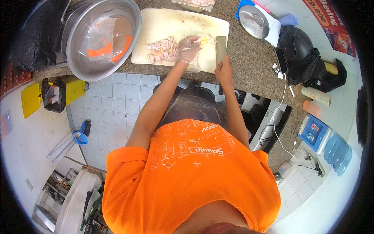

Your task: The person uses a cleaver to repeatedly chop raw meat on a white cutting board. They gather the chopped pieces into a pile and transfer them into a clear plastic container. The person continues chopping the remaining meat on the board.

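A white cutting board (175,20) lies on the counter before me. My left hand (188,50), in a clear plastic glove, is on the board, its fingers around a raw piece of meat (204,40) with yellowish fat, probably chicken. Small cut pieces of raw meat (162,49) are heaped just left of this hand. My right hand (224,69) is bare and grips a cleaver (221,48) by its handle. The wide blade is over the board's right edge, a short way from the meat. Whether the blade touches the board is hard to tell.
Left of the board stands a large metal basin (73,55) with orange-marked plastic bags (100,41) in it. A tray of raw meat (198,4) is behind the board. To the right are a metal lid (253,22), a phone (281,60) on a cable, and a black bag (296,44).
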Motion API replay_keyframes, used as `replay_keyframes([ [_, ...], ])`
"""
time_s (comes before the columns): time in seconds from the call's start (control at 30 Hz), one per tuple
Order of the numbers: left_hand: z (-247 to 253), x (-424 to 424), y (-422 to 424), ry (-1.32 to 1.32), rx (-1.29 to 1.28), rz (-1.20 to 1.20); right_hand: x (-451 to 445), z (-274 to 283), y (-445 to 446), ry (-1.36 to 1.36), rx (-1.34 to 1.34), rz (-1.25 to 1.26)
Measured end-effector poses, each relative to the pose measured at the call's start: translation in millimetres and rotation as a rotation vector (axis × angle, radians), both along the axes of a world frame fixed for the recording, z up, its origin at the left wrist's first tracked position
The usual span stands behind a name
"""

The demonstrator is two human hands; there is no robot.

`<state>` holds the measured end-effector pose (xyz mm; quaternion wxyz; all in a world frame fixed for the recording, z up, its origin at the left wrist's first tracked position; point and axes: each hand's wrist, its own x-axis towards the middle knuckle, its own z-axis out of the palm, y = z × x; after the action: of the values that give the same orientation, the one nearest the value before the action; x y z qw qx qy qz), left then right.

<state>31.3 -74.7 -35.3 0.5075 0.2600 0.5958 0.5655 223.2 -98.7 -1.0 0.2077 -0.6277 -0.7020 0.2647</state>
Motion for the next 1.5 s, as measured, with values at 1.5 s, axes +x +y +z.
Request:
replay_keyframes([
  [1.5,-15.1,-15.6,-6.1,1.079,-0.244,-0.430,30.1,6.6,17.8,-0.065,-0.130,0.059],
])
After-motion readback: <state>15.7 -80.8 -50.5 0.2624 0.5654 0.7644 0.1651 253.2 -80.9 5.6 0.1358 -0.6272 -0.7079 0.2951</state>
